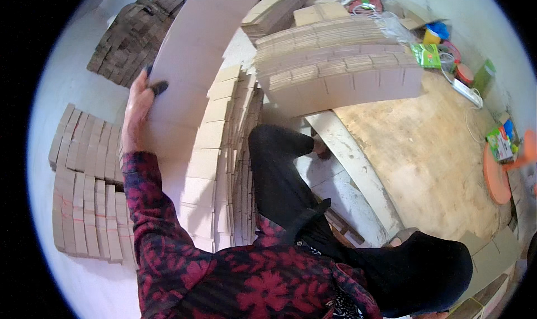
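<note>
My left hand (141,100) reaches far out and grips the left edge of a long, pale cardboard sheet (193,50). The thumb lies on the sheet's face, and dark coverings show on the thumb and a fingertip. Standing up on its edge, the sheet bends away toward the top of the view. Right beside it runs a row of slotted cardboard pieces (204,168), stacked close along my left leg. I cannot see my right hand; a sliver of skin shows at the bottom edge below my right knee, too little to identify.
Ahead stands a large stack of slotted cardboard (341,62) by a wooden board (425,151). Bundled cardboard (89,207) and a darker pile (134,39) lie left. Along the right wall are a power strip (467,92), green packets (426,56) and an orange disc (497,176).
</note>
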### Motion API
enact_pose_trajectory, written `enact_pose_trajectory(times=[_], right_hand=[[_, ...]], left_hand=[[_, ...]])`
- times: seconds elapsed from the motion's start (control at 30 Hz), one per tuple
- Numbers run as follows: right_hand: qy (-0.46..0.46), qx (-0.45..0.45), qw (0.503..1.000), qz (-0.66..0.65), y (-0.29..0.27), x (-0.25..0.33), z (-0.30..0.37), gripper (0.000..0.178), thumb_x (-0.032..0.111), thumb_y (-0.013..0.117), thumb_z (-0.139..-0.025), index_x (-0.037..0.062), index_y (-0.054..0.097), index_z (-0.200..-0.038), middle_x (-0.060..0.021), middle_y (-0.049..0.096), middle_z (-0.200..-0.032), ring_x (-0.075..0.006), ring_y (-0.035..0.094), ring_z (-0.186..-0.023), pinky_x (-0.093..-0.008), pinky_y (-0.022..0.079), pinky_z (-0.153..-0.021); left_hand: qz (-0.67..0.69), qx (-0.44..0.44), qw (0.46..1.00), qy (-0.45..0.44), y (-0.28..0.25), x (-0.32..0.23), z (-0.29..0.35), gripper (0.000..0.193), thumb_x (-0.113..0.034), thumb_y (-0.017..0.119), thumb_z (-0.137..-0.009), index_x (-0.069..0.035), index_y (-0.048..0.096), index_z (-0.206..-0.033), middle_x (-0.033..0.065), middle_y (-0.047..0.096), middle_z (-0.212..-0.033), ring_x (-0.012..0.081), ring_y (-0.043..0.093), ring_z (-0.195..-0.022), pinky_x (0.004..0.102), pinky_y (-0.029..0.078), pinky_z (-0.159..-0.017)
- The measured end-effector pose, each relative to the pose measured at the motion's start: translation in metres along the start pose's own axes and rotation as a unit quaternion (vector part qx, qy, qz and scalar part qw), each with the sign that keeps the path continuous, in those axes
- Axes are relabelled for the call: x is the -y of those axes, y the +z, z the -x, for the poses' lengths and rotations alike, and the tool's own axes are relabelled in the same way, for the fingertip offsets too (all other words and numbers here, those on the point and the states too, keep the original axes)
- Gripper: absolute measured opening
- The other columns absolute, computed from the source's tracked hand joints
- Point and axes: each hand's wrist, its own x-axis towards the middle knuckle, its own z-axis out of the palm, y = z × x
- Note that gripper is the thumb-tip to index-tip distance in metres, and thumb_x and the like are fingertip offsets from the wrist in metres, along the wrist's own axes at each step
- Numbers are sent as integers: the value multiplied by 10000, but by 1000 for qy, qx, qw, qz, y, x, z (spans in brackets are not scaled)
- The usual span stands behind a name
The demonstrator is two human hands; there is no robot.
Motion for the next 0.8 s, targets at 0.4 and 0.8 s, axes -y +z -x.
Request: enact_pose_trajectory(times=[0.4,0.8], right_hand=[[35,-174,968,-179,-20,1,8,309,117,577,-761,12,643,-1045,-127,680,-1028,-224,649,-959,-361,520,-851],[-217,26,939,-267,-13,201,-114,363,76,575,-905,24,476,-1251,-184,595,-1106,-270,587,-1001,-338,492,-816]], left_hand=[[-72,49,927,-364,42,230,106,335,-127,575,-843,-42,584,-1167,114,675,-856,193,633,-711,361,516,-647],[-186,83,971,121,202,90,-50,319,-7,547,-772,9,582,-1089,236,635,-1039,389,604,-995,420,472,-846]])
